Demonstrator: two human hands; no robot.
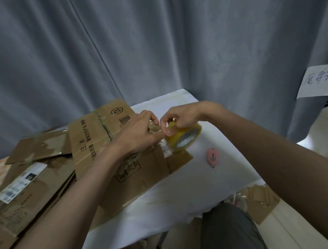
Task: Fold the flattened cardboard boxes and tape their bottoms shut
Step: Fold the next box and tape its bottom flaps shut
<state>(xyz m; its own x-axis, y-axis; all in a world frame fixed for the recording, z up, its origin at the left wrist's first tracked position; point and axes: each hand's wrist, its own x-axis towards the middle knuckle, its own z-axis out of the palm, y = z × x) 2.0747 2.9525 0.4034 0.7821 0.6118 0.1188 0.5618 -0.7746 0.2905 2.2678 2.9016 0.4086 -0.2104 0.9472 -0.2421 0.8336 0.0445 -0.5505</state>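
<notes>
A folded brown cardboard box (99,135) with printed characters and a barcode lies on the white table (196,182), its closed flaps facing up. My left hand (139,133) rests on the box's right end, fingers curled, thumb and forefinger pinching at the tape's loose end. My right hand (180,118) grips a yellowish roll of clear tape (185,137) just off the box's right edge. The two hands nearly touch above the flap seam.
A stack of flattened cardboard boxes (23,191) lies at the left of the table. A small pink cutter (212,156) sits on the white surface to the right of the box. Grey curtain behind; cardboard scraps (259,201) lie on the floor.
</notes>
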